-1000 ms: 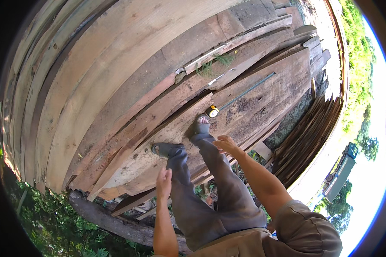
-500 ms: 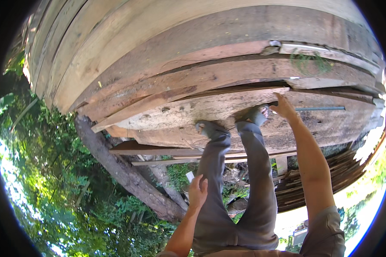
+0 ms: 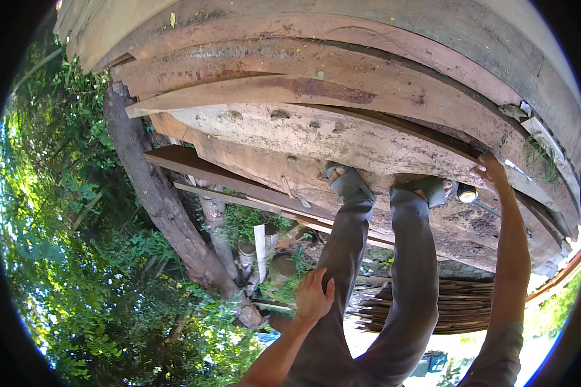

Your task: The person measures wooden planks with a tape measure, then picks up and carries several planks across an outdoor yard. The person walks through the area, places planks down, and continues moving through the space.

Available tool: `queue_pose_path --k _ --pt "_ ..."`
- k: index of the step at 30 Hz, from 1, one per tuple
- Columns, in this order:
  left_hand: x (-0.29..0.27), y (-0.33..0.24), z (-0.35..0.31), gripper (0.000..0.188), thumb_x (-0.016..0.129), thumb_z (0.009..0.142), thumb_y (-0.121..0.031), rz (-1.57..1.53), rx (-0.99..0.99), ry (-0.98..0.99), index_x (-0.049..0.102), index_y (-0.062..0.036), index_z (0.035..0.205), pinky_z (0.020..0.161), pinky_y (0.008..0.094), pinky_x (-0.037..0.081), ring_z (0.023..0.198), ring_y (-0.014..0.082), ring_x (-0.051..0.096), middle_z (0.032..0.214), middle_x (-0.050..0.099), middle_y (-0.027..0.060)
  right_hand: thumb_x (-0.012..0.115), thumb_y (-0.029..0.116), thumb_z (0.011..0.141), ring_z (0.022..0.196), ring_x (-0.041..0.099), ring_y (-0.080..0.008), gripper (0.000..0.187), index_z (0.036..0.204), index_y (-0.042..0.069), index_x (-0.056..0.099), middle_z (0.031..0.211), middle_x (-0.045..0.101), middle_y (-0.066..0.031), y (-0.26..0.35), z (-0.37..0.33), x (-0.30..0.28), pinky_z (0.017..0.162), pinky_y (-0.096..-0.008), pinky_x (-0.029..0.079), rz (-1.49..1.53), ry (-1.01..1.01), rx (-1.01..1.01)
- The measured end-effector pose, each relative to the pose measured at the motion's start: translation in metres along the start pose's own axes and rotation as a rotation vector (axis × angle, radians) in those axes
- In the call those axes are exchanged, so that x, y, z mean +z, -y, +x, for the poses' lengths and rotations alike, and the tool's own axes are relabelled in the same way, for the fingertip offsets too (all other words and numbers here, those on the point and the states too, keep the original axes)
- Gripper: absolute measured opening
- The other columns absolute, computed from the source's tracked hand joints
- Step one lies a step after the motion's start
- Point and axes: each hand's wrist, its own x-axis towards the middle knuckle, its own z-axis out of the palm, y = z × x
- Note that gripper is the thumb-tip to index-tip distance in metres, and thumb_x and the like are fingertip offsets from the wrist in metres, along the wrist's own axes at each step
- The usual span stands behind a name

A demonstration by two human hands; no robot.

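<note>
My right hand is at the right end of a pale, mottled wooden board, its fingers bent over the board's edge. The board has several dark notches toward its left, and a dark gap shows along its far side. My left hand lies on my left thigh near the knee, fingers stretched out, holding nothing. My sandalled feet stand on the wood, the left and the right. Close to the right foot sits a small dark thing with a bright round face, next to a bluish rod.
Stacked, overlapping reddish planks rise beyond the board. A leaning tree trunk and dense foliage border the left. Below lies a pile of thin wooden strips. A white upright piece stands near the left leg.
My view has swung, shifting the planks. My right hand has come onto the board's end, its fingers closing over the edge. The left hand has settled on the thigh. The bright-faced thing now shows.
</note>
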Motion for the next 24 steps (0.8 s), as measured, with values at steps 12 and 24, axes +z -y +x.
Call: queue_pose_path --k 12,24 --pt "0.024 0.115 0.100 0.074 0.046 0.089 -0.053 -1.058 -0.728 -0.166 0.030 0.0023 0.135 0.100 0.0418 0.034 0.128 0.0304 0.037 0.136 0.038 0.0214 0.061 0.036 0.083 0.058 0.053 -0.0319 0.034 0.069 0.005 0.052 0.067 0.051 -0.0131 0.157 -0.180 -0.044 0.051 -0.0420 0.042 0.034 0.042 0.065" --pt "-0.017 0.123 0.146 0.066 0.043 0.090 -0.052 -2.218 -0.269 -0.089 0.034 -0.0055 0.136 0.102 0.0479 0.035 0.122 0.0322 0.043 0.133 0.044 0.0159 0.057 0.034 0.088 0.052 0.051 -0.0288 0.034 0.069 0.007 0.050 0.063 0.049 -0.0093 0.361 -0.315 -0.229 0.042 -0.0386 0.041 -0.155 -0.194 -0.185"
